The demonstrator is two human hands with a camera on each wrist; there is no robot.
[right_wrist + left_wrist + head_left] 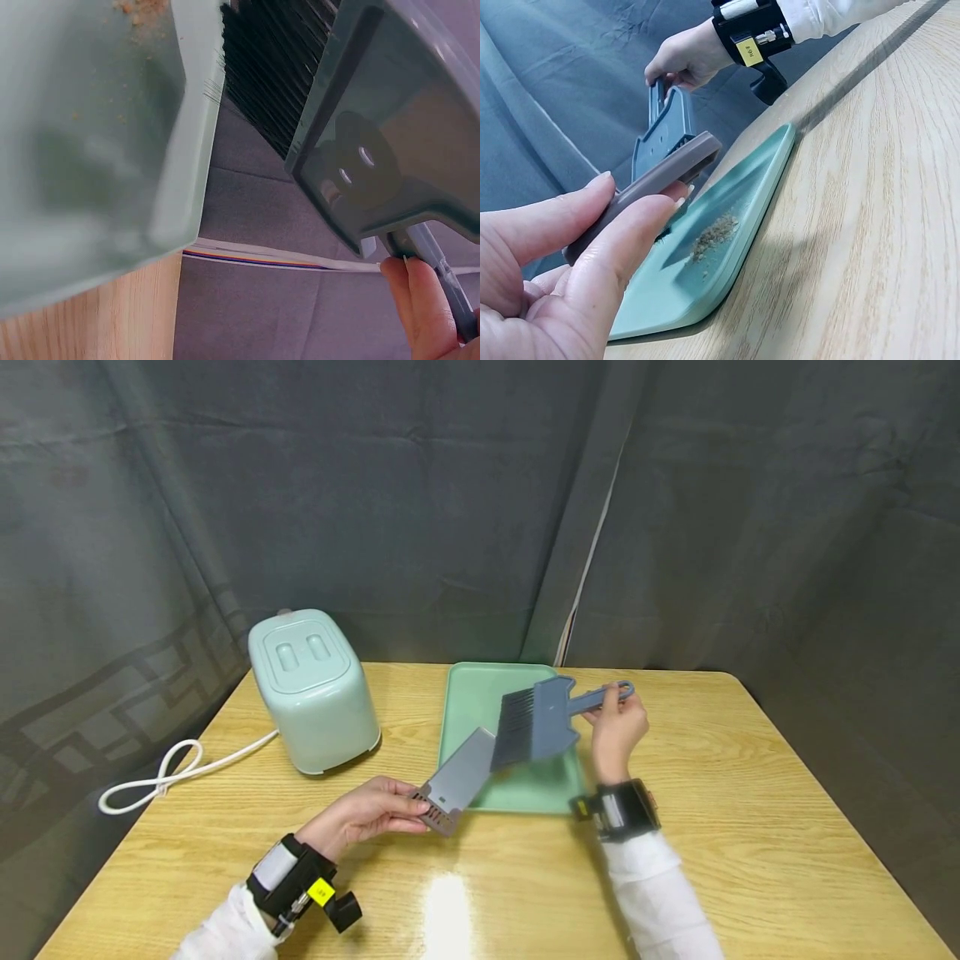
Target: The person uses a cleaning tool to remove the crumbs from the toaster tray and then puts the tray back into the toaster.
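My left hand (pixel 371 814) pinches the slotted brownish-grey end of a flat metal crumb tray (pixel 461 772) between thumb and fingers. Its metal part slants up and away over the green serving tray (pixel 459 685). The right hand (pixel 618 735) holds a blue-grey brush (pixel 553 718) by its narrow looped handle. Dark bristles (pixel 274 75) point left and overlap the crumb tray's far end in the head view. Brown crumbs (pixel 714 236) lie in a small heap on the green tray, below the crumb tray. More loose bits are scattered about them.
A pale mint toaster (pixel 311 693) with a lid stands at the left of the wooden table (pixel 750 827). Its white cord (pixel 180 772) loops toward the left table edge. Dark grey curtain (pixel 375 510) hangs behind the table.
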